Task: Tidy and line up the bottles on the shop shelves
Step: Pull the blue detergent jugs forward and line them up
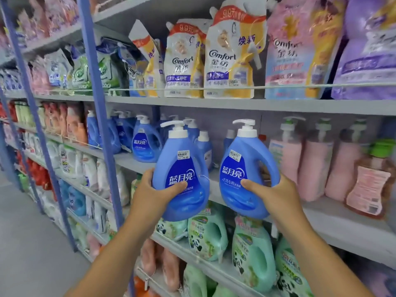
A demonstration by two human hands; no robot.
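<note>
Before shelf, hands [214, 191] around bottles [214, 174]

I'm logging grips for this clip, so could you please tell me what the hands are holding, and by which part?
Each holds a blue pump bottle by its lower body: left hand on the left bottle, right hand on the right bottle.

Top shelf: Comfort refill pouches [230, 58] in white and yellow, leaning unevenly, a pink Comfort pouch [300, 50] just right of them, a purple pouch [368, 52] at far right. A thin cord [278, 87] runs along in front of the pouches. Blue shelf uprights [100, 108] stand at left. Grey floor [27, 243] bottom left.
</note>
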